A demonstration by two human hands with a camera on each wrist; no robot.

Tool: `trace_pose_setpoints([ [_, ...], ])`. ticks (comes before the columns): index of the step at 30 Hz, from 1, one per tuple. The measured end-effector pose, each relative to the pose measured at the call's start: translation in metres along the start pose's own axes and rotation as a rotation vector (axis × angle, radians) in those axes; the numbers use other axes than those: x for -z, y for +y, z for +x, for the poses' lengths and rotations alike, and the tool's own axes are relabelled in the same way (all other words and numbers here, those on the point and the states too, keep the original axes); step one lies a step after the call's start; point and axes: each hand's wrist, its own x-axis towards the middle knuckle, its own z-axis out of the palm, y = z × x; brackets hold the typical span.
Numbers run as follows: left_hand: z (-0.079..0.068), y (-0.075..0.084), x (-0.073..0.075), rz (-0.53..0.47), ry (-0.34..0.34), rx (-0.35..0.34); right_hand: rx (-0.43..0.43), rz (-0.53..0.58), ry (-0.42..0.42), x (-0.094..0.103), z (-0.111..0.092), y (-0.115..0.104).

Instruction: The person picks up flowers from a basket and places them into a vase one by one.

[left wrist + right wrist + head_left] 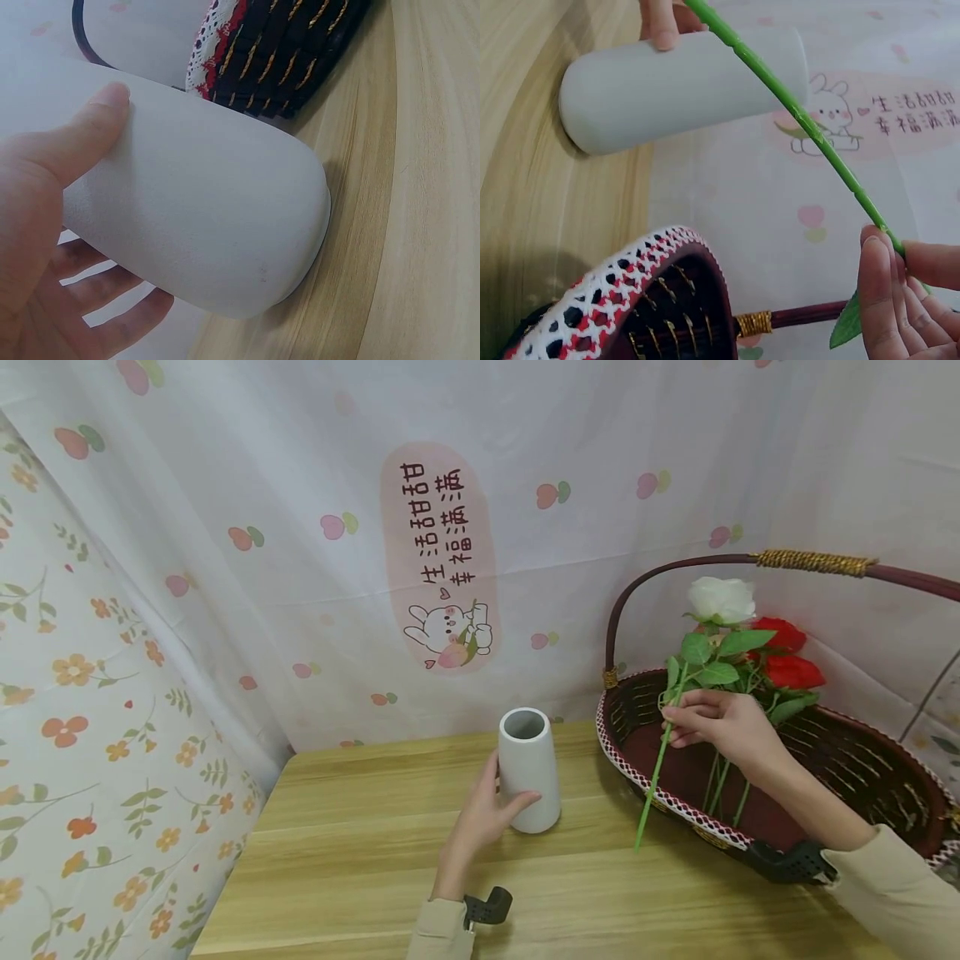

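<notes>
A white vase [529,777] stands upright on the wooden table, its round mouth facing up. My left hand [483,810] grips it from the left, with the thumb across the front and the fingers around the far side. In the left wrist view the thumb lies along the vase wall [202,195]. My right hand [723,727] pinches the green stem of a white rose [722,600] between thumb and fingertips, over the basket's near rim. The stem [795,112] slants down, its lower end pointing toward the table to the right of the vase.
A dark woven basket [862,760] with a white-and-red trimmed rim and a tall arched handle [817,562] stands at the right. Red roses [795,672] with green stems lean inside it. A printed curtain [300,460] hangs behind the wooden table [337,860].
</notes>
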Motion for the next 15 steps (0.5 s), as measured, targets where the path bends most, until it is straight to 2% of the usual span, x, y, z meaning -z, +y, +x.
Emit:
trace_pose_setpoints([
  [9, 0.001, -0.001, -0.001, -0.014, 0.005, -0.006, 0.039, -0.037, -0.026, -0.017, 0.001, -0.011],
  [15, 0.001, -0.003, -0.001, -0.010, 0.001, 0.015, 0.067, -0.049, -0.016, -0.026, 0.008, -0.019],
])
